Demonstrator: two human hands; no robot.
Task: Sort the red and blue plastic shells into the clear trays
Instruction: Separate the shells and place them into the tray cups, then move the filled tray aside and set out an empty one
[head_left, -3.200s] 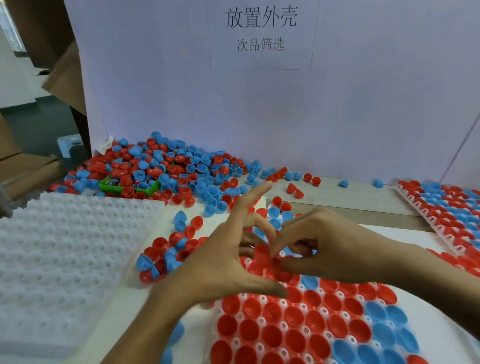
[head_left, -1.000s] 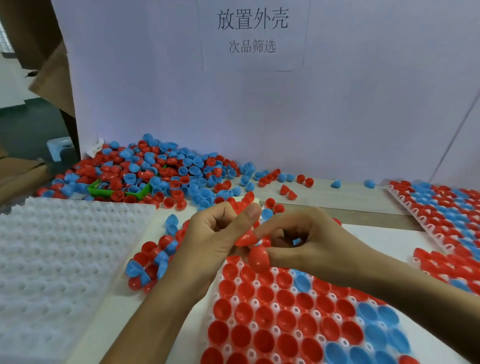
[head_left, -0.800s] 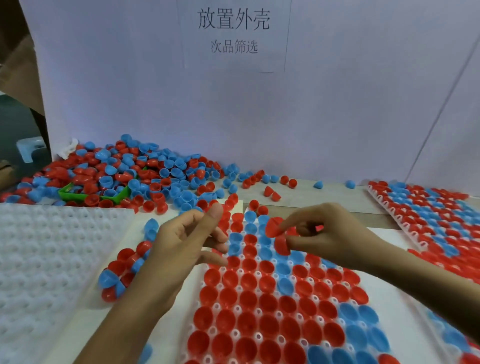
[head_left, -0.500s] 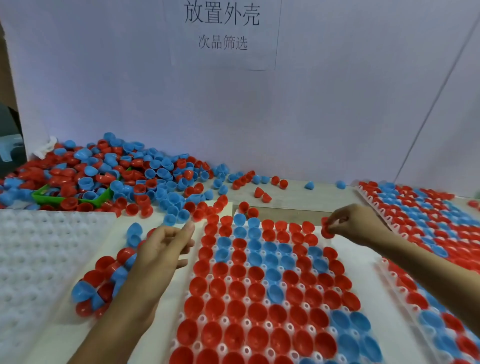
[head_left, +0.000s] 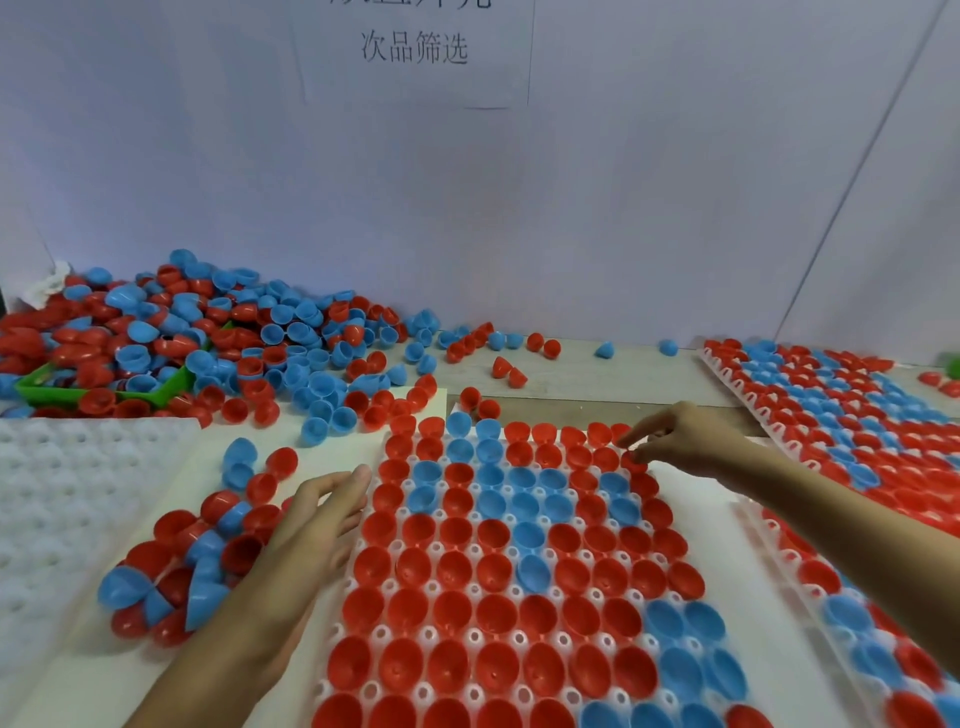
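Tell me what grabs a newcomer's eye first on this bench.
The centre tray, packed with red and blue shells, fills the foreground. At its far right corner the right hand pinches a red shell; the left hand lies open at its left edge. A big loose heap sits far left.

A: Body in view?
B: Two forearms and two hands only. Left hand (head_left: 317, 525), right hand (head_left: 685, 441).
A: Clothing?
B: Both forearms bare to the frame edge; no sleeve visible.
A: Gloves, rings, watch?
B: Hands ungloved. Fingers and wrists plain, short nails.
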